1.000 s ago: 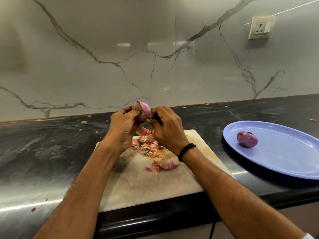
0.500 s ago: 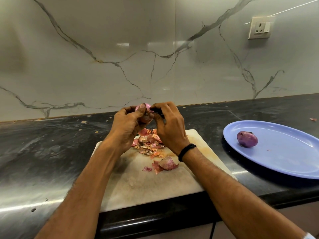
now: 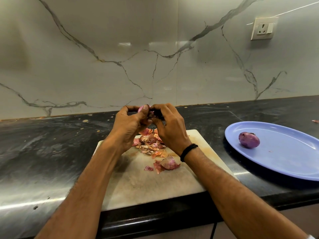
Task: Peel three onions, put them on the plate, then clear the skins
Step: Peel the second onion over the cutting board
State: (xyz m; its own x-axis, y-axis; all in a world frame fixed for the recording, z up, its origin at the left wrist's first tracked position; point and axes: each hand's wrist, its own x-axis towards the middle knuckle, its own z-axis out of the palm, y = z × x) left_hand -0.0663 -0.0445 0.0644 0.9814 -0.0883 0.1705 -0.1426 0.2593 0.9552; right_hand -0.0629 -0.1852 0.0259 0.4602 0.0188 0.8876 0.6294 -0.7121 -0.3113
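Note:
My left hand (image 3: 128, 125) grips a small pink onion (image 3: 141, 108) above the far end of the cutting board (image 3: 155, 183), thumb across its top. My right hand (image 3: 170, 128) meets it from the right, fingers curled and pinching at the onion's side; the fingers hide most of the onion. Below the hands lies a pile of pink and brown onion skins (image 3: 150, 144), with a few larger pieces nearer me. A peeled purple onion (image 3: 249, 140) lies on the blue plate (image 3: 284, 161) to the right.
The board sits on a black stone counter (image 3: 51, 149) whose front edge runs close to me. A marble-patterned wall rises behind, with a socket (image 3: 263, 28) at the upper right. One scrap of skin (image 3: 315, 120) lies on the counter beyond the plate.
Both hands have drawn closer together around the onion; my left thumb has slid over its top, so less of it shows. The plate and skins have not moved.

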